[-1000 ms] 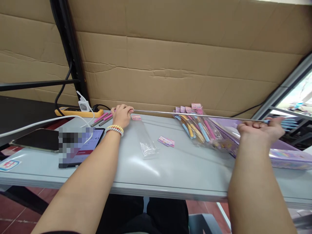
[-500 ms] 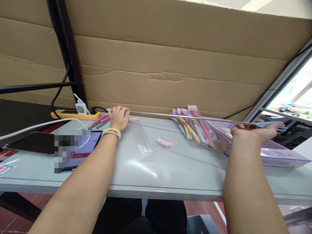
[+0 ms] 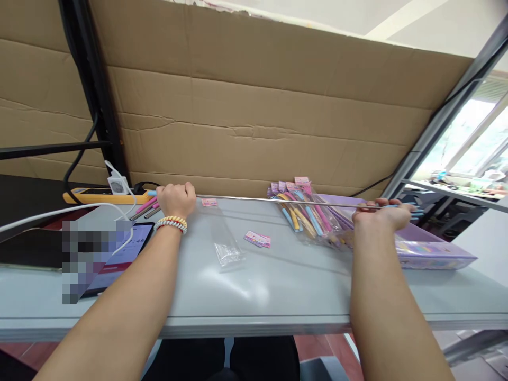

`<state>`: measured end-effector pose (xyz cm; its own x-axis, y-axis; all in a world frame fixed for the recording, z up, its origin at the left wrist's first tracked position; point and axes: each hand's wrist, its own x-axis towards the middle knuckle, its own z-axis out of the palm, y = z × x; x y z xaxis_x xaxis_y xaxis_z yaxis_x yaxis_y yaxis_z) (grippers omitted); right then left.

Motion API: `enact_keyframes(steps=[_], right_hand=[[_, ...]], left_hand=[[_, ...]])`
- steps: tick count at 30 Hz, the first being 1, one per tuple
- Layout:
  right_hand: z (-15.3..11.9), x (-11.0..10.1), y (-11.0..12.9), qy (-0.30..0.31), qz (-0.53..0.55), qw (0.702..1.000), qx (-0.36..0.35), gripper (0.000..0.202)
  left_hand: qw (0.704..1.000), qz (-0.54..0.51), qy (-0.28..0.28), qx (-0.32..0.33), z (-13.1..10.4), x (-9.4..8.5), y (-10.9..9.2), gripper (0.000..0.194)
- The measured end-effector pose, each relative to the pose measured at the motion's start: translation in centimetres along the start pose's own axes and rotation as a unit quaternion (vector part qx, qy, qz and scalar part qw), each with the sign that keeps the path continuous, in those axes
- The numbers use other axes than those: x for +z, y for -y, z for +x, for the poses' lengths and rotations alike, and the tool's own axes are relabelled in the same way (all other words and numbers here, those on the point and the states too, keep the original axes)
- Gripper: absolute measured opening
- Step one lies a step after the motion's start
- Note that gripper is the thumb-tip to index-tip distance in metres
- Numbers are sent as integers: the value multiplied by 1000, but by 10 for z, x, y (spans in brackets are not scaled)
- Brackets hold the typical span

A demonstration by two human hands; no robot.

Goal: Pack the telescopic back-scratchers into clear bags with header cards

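A thin silver telescopic rod with blue ends stretches level above the grey table. My left hand, with a beaded bracelet at the wrist, grips its left end near the table's back edge. My right hand grips the rod close to its blue right end, over a pile of packed pens. An empty clear plastic sleeve lies on the table between my arms. A small pink label card lies beside it, and another pink label sits under the rod.
A tablet and a dark phone with a white cable lie at the left. A yellow power strip and loose pink pens sit at the back left. Purple packages lie at the right. A cardboard wall stands behind.
My right hand has moved inward to the left along the rod, so the span between my hands is shorter. The camera view has tilted up and shifted right.
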<state>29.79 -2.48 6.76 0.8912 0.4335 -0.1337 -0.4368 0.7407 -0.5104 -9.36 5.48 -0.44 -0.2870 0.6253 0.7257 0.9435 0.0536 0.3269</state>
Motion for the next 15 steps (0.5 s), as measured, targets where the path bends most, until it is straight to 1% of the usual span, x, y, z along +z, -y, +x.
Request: enact_keyframes(steps=[2,4,7,10,13,15], right_hand=[[-2,1,-1,5,0,1000,4,41],[-6,2,-4,17,-4,1000,9,41],[-16,6,-12,65,-15,998,9,42],[-25,10,-22,109,-20,994,4,42],[-34,12,-34,136,-26,990,10,42],[-41,12,-45,162,-40,986,18,42]], left_hand=[[1000,10,10,-3,0,-1,-1,58],[1000,16,21,7,-2,-2,-7,59],[998,6,37,40,-7,-5,-24,62],[995,-11,66,70,-12,-11,-42,62],[993,-17,86,76,-16,-21,-54,62],[991,-26,94,93,-20,-26,-59,63]])
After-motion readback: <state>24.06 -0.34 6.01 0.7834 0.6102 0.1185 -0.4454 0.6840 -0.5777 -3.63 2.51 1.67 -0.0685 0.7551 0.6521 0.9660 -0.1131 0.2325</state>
